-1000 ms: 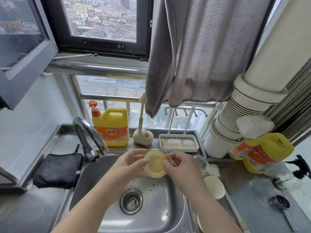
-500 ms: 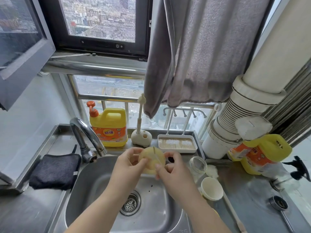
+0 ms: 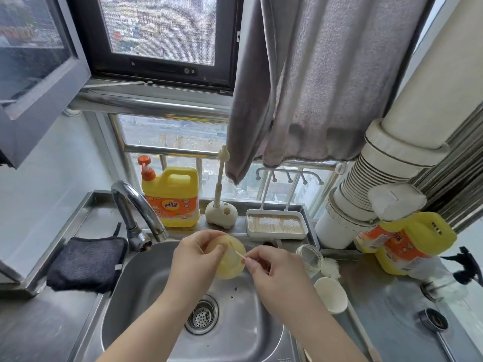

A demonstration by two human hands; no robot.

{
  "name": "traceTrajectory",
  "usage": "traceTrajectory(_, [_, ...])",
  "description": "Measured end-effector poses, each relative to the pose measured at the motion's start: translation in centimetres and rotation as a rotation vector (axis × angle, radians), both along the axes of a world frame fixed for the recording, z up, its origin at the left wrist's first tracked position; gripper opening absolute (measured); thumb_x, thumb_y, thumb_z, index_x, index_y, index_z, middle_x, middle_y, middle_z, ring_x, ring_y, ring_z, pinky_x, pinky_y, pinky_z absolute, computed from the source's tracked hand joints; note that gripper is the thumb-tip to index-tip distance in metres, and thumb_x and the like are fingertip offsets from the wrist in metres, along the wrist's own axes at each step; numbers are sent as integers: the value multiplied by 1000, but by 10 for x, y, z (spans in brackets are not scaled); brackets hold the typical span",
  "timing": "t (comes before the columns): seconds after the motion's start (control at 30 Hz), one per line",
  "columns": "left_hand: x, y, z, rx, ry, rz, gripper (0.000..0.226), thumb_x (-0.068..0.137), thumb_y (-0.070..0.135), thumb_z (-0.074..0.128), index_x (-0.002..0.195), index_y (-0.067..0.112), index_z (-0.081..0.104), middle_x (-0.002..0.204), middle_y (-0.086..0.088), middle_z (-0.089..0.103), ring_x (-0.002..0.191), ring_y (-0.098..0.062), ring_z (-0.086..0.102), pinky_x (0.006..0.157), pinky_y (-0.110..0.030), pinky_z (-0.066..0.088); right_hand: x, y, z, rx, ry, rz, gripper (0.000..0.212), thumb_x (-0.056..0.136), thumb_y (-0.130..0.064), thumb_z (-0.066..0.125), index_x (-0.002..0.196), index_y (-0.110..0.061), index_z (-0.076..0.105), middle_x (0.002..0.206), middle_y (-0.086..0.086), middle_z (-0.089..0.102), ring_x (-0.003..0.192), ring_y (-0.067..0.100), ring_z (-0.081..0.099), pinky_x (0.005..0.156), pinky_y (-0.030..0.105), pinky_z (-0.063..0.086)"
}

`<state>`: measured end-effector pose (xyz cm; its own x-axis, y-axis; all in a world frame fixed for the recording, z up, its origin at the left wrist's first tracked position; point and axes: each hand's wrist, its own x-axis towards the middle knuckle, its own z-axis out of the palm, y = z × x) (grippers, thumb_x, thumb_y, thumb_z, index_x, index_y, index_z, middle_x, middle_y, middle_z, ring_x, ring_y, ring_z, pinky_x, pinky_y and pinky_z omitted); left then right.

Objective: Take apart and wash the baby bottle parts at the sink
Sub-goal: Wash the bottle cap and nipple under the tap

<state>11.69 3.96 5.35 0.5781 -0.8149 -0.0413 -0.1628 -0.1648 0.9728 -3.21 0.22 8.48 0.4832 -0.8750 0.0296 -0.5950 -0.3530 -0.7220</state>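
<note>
— What's being held over the sink (image 3: 146, 278)?

— A round yellowish bottle part (image 3: 230, 258), translucent, held up above the basin just in front of the back rim. The left hand (image 3: 194, 259) grips it from the left side, fingers curled round its edge, thumb on the face turned to us.

— And the other hand?

— The right hand (image 3: 271, 270) pinches a thin pale stick (image 3: 236, 250) between thumb and forefinger; the far end of the stick lies against the face of the part (whether it goes into a hole there, I can't tell).

— What's around them?

— Straight below, the drain strainer (image 3: 201, 314) in the bottom of the basin. The faucet (image 3: 136, 205) curves up at the left rear corner, and a dark cloth (image 3: 86, 262) lies on the counter left of it. Along the back ledge stand a yellow detergent jug (image 3: 172, 197) with an orange pump, a slim brush in a cream holder (image 3: 220, 212), and a white drying tray (image 3: 275, 224). Just right of the basin there's a clear glass jar (image 3: 309, 257) on its side and a white cup (image 3: 330, 295) nearer us. Farther right, a second yellow jug (image 3: 407, 241) leans tilted beside the big white pipe (image 3: 392, 165).
</note>
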Motion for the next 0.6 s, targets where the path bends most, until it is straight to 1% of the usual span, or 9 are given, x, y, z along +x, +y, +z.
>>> traceTrajectory(0.07, [-1, 0, 0, -17, -28, 3, 23, 82, 4, 67, 84, 27, 71, 82, 9, 72, 81, -8, 66, 69, -22, 51, 1, 0, 0, 22, 6, -17, 12, 89, -24, 60, 86, -25, 72, 59, -16, 54, 66, -6, 51, 60, 10, 37])
traceTrajectory(0.17, [-3, 3, 2, -48, -80, -9, 26, 82, 3, 67, 83, 29, 69, 78, 13, 70, 73, 6, 62, 63, -9, 46, 2, 1, 1, 78, 9, -36, 13, 90, -25, 60, 86, -25, 72, 57, -14, 51, 60, -8, 49, 56, 10, 36])
traceTrajectory(0.2, [-3, 3, 2, -61, -103, -17, 29, 82, 3, 67, 82, 31, 68, 78, 15, 69, 74, 8, 61, 63, -7, 45, 3, 1, 1, 110, 7, -35, 14, 90, -24, 59, 84, -27, 71, 58, -12, 52, 58, -8, 49, 56, 10, 36])
traceTrajectory(0.27, [-3, 4, 1, -97, -187, -37, 34, 81, -1, 67, 82, 33, 67, 80, 20, 68, 81, 9, 60, 67, -5, 43, 5, 2, 1, 205, -21, -28, 18, 91, -22, 58, 78, -29, 69, 66, -5, 61, 54, -3, 47, 53, 10, 35])
traceTrajectory(0.33, [-4, 5, -1, -143, -284, -53, 38, 78, -7, 66, 83, 30, 69, 82, 21, 67, 86, 8, 58, 70, -3, 41, 6, 1, 1, 284, -52, -23, 23, 91, -20, 57, 72, -29, 68, 72, 5, 66, 55, 2, 44, 52, 13, 33])
traceTrajectory(0.4, [-3, 5, -3, -199, -380, -56, 39, 75, -13, 66, 83, 25, 71, 81, 20, 64, 86, 8, 57, 72, -2, 39, 5, 2, 1, 353, -78, -19, 25, 91, -18, 56, 71, -26, 69, 63, 2, 58, 57, 9, 43, 53, 19, 33])
traceTrajectory(0.47, [-4, 5, -5, -254, -477, -48, 37, 74, -10, 64, 82, 26, 70, 81, 18, 63, 84, 8, 57, 71, -1, 38, 4, 3, 1, 454, -133, -21, 26, 92, -15, 54, 72, -20, 70, 51, -6, 48, 50, 11, 38, 48, 19, 30])
traceTrajectory(0.53, [-4, 5, -7, -285, -554, -42, 33, 72, -1, 59, 85, 28, 64, 78, 15, 62, 80, 5, 56, 69, -2, 37, 3, 3, 3, 562, -199, -34, 27, 94, -11, 52, 73, -16, 68, 42, -11, 42, 42, 7, 33, 42, 14, 26])
traceTrajectory(0.6, [-3, 6, -9, -304, -603, -34, 32, 71, 0, 58, 85, 28, 62, 79, 12, 64, 75, 2, 54, 68, -1, 36, 4, 3, 6, 661, -259, -53, 25, 95, -9, 50, 76, -11, 66, 40, -10, 40, 36, 4, 29, 37, 12, 22])
